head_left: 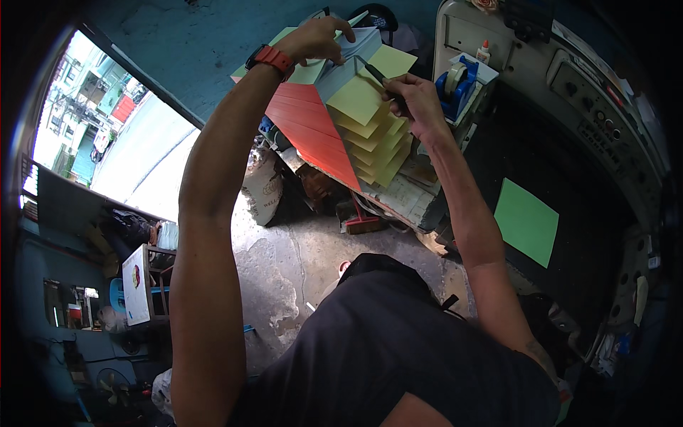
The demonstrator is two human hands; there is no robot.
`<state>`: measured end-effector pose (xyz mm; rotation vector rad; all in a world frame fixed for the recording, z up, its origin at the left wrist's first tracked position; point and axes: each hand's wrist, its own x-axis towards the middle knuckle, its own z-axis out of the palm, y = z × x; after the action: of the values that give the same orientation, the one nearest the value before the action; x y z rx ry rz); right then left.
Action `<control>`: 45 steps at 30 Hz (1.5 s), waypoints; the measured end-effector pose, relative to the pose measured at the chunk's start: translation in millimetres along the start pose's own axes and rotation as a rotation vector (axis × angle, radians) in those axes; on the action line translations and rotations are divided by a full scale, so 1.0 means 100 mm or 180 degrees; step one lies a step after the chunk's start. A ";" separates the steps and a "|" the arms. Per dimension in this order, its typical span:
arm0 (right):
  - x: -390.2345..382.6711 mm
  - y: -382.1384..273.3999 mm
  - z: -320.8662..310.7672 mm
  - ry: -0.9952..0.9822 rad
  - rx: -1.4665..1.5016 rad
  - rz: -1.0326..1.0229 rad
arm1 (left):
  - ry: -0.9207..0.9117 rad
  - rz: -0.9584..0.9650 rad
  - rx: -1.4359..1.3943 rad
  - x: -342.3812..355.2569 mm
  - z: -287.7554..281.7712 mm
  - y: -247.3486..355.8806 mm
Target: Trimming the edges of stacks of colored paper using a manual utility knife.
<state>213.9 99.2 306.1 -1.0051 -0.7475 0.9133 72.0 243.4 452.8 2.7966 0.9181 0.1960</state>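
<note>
A tall stack of paper stands on a worn bench, with a red side face [313, 124] crossed by fine lines. Pale yellow sheets [356, 99] jut from its right side in staggered layers. At the top, my left hand [316, 41] reaches over pale green and white sheets [359, 43], fingers apart and bent, fingertips close to the paper. My right hand [416, 103] is closed round a tool with a black handle [374, 72]. Its thin metal end points at the stack's top; the exact kind of tool is unclear.
A blue tape dispenser [459, 85] and a white glue bottle [484, 53] stand right of the stack. A green sheet [526, 222] lies on a dark surface beside a machine [590, 107]. Below the bench are a sack [262, 188] and a broom [363, 223].
</note>
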 end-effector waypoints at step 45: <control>0.02 -0.18 -0.01 0.0006 -0.0204 0.0077 | 0.0046 0.0025 -0.0074 0.01 -0.01 -0.04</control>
<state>220.3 96.4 322.8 -1.0732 -0.7684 0.9139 70.1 247.4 452.7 2.7814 0.9025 0.2268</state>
